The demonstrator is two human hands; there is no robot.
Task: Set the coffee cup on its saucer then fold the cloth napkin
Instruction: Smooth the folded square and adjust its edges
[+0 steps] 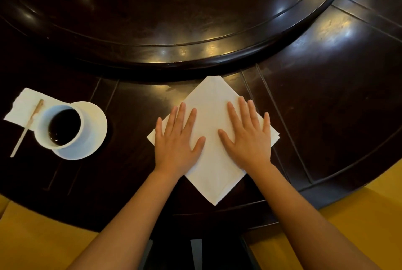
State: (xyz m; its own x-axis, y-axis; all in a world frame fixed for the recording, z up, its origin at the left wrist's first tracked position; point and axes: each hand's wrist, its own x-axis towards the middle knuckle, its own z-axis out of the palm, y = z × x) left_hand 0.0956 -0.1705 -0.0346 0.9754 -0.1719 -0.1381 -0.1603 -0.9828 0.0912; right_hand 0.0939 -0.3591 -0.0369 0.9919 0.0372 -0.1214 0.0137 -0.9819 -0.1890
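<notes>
A white cloth napkin lies folded as a diamond on the dark table, one corner pointing toward me. My left hand lies flat on its left half with fingers spread. My right hand presses flat on its right half, fingers straight as well. At the left, a white coffee cup full of dark coffee stands on a white saucer, toward the saucer's left side.
The round dark wooden table carries a large raised turntable at the back. A paper napkin with a wooden stir stick lies left of the cup. Yellow floor shows beyond the table's near edge.
</notes>
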